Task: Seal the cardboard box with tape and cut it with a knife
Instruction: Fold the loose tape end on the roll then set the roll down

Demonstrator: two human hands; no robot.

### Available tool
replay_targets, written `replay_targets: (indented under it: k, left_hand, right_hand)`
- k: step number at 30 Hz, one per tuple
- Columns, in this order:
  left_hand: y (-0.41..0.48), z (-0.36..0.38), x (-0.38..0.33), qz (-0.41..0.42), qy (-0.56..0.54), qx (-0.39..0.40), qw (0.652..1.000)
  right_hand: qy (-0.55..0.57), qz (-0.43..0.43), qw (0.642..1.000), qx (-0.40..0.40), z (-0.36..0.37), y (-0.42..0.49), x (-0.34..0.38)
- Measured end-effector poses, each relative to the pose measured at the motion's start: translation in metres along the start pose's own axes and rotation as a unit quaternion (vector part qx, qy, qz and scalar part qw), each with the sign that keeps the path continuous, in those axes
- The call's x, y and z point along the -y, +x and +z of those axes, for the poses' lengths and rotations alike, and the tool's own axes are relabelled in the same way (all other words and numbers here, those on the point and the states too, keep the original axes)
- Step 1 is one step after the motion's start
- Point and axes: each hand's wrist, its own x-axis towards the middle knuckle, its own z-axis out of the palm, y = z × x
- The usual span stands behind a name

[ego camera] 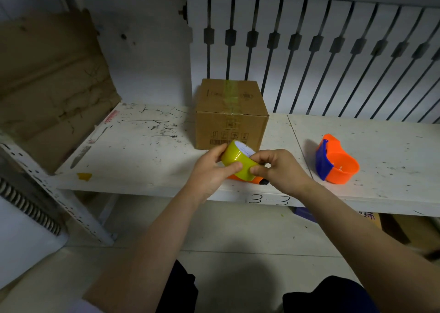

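In both hands: glossy round tape roll (238, 163).

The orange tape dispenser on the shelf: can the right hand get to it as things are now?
Probably yes, once it lets go. The orange tape dispenser stands alone on the white shelf, to the right of the right hand, with nothing between them. But that hand now pinches the yellow tape roll together with the left hand.
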Motion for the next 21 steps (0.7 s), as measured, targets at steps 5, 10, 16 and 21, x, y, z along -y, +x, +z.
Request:
replay_targets:
  k: [5,10,16,21]
  left_hand:
    - [-0.004,-0.002,0.003,0.015,-0.003,-0.025,1.000]
    - [-0.009,0.005,0.000,0.030,0.032,-0.087,0.995]
    - [-0.010,0.012,-0.002,0.022,0.051,-0.145,0.988]
    - [-0.009,0.018,0.002,0.025,0.068,-0.181,0.981]
  right_hand:
    - [-0.026,-0.007,1.000,0.001,0.003,-0.001,0.008]
    - [-0.038,-0.003,0.999,-0.005,0.004,0.000,0.009]
    - [-0.052,0.002,0.999,-0.010,0.005,0.000,0.005]
    - [-0.053,0.003,0.999,-0.007,0.006,0.000,0.003]
